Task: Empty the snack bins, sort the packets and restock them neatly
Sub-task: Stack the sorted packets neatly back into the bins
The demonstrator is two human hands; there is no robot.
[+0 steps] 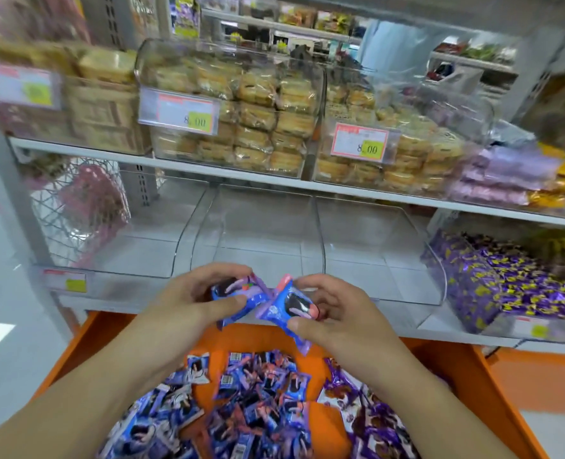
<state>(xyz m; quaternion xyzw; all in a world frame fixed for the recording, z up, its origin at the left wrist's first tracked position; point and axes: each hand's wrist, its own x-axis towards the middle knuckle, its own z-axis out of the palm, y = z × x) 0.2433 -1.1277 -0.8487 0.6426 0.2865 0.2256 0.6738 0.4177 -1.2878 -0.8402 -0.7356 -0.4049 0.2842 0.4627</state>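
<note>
My left hand (195, 293) grips a blue snack packet (241, 298) with a dark biscuit picture. My right hand (334, 313) pinches a second blue packet (282, 309), tilted, its pink corner up. The two packets touch at mid-frame, just in front of an empty clear bin (257, 226) on the lower shelf. Below my arms lies a heap of blue packets (257, 402) on an orange surface (264, 339), with purple packets (367, 415) beside them on the right.
More clear bins without contents (373, 246) flank the middle one. A bin of purple-and-yellow sweets (506, 279) stands at the right. The upper shelf (208, 167) carries bins of wrapped cakes (241, 107) with price tags. A wire basket (75, 207) hangs at the left.
</note>
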